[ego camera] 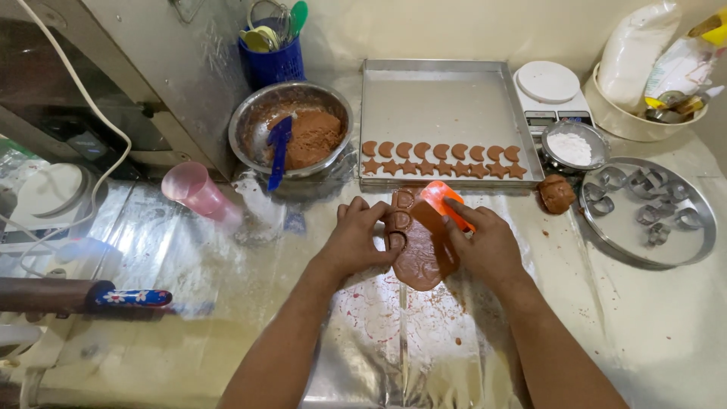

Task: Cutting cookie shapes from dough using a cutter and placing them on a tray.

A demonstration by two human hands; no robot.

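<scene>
The tray [447, 98] holds two rows of cookies [443, 160]; the bowl [257, 113] holds brown dough. Your left hand [356, 238] presses a cutter [396, 241] on the dough sheet [420, 257], which lies lengthwise away from you on the counter [189, 303]. Your right hand [485, 246] pinches an orange scraper [447, 201].

Rolling pin [76, 295]: far end cut off at frame's left edge. Orange scraper [443, 198]: lower part hidden under right hand [488, 246]. White bags [644, 45], upper right: tops cropped.

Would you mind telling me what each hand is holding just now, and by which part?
The right hand grips an orange scraper by its near end. The left hand holds nothing I can make out; its fingers rest on the rolled brown dough.
</scene>
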